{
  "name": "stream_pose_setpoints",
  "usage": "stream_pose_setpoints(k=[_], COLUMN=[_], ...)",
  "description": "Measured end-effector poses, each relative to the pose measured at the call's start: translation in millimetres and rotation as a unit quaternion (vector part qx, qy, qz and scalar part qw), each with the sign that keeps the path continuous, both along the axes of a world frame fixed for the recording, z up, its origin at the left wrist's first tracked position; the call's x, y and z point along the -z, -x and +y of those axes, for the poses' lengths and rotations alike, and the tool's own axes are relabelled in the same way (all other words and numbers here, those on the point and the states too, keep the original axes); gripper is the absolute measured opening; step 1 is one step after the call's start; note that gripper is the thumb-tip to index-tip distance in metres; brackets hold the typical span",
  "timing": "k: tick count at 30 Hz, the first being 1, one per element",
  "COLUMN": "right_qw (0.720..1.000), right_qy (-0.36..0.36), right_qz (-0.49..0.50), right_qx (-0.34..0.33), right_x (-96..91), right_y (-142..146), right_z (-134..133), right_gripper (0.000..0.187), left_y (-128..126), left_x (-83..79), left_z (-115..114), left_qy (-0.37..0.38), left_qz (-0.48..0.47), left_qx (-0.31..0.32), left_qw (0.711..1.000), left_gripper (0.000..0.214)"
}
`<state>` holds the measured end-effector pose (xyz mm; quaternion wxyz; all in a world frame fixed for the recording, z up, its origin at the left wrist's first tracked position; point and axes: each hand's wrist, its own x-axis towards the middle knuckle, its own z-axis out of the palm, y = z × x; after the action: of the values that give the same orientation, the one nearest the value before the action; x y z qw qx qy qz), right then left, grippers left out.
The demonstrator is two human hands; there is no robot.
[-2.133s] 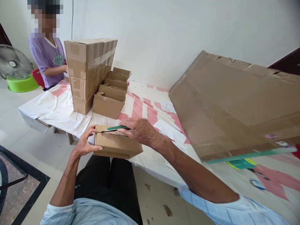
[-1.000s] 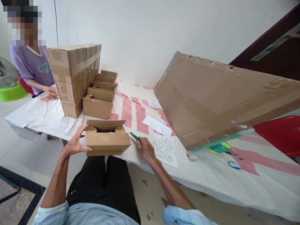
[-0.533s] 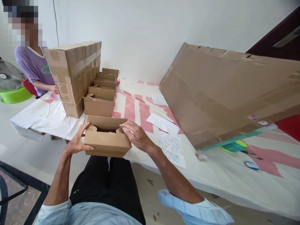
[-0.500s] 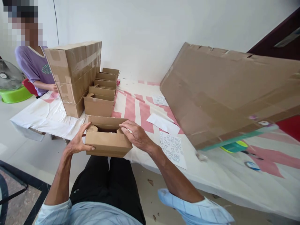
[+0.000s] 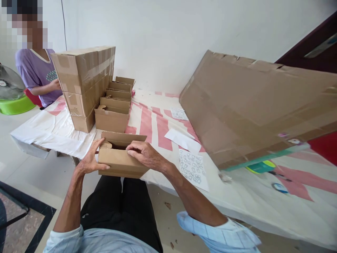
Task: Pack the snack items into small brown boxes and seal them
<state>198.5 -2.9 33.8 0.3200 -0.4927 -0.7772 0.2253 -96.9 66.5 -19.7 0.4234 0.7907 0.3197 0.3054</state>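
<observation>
A small cardboard box (image 5: 117, 161) sits at the table's near edge with its top open and its back flap raised. My left hand (image 5: 91, 159) clasps its left end, thumb along the front wall and fingers behind the end. Over the right part of the box lies my right hand (image 5: 147, 154), its curled fingers closed on the top edge of the front wall. That hand covers the right end flap. The left end flap shows folded inward, and the inside of the box is dark.
Behind stands a row of open cardboard boxes (image 5: 112, 119), beside stacked taped boxes (image 5: 88, 82). Printed sheets (image 5: 193, 170) and a white paper (image 5: 183, 140) lie on the cloth-covered table (image 5: 226, 196). A large cardboard carton (image 5: 252, 109) leans at right. A person (image 5: 39, 79) sits at far left.
My right hand has moved left along the top of the box and its fingers have curled down over the front edge. My left hand keeps its hold. The other person's hand has risen.
</observation>
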Motion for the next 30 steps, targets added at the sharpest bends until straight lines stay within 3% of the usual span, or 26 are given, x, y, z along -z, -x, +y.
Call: stream_pose_setpoints(k=[10, 14, 18, 21, 30], right_qw=[0.998, 0.991, 0.950, 0.914, 0.869], right_qy=[-0.053, -0.131, -0.267, -0.331, -0.430], right_qz=[0.038, -0.010, -0.154, -0.227, -0.220], right_qx=[0.016, 0.023, 0.041, 0.060, 0.103], right_x=[13.1, 19.2, 24.5, 26.3, 31.5], right_y=[6, 7, 8, 10, 15], right_z=[5, 6, 5, 3, -6], right_gripper=[0.018, 0.021, 0.031, 0.035, 0.031], left_y=[-1, -1, -4, -7, -13], left_x=[0.4, 1.8, 3.2, 4.8, 10.0], left_z=[0, 0, 0, -2, -6], left_qy=[-0.009, -0.019, -0.019, -0.019, -0.033], left_qz=[-0.006, -0.004, -0.005, -0.006, -0.002], left_qx=[-0.002, -0.009, -0.017, -0.025, -0.048], left_qw=[1.000, 1.000, 1.000, 1.000, 0.998], left_gripper=[0.120, 0.118, 0.116, 0.111, 0.106])
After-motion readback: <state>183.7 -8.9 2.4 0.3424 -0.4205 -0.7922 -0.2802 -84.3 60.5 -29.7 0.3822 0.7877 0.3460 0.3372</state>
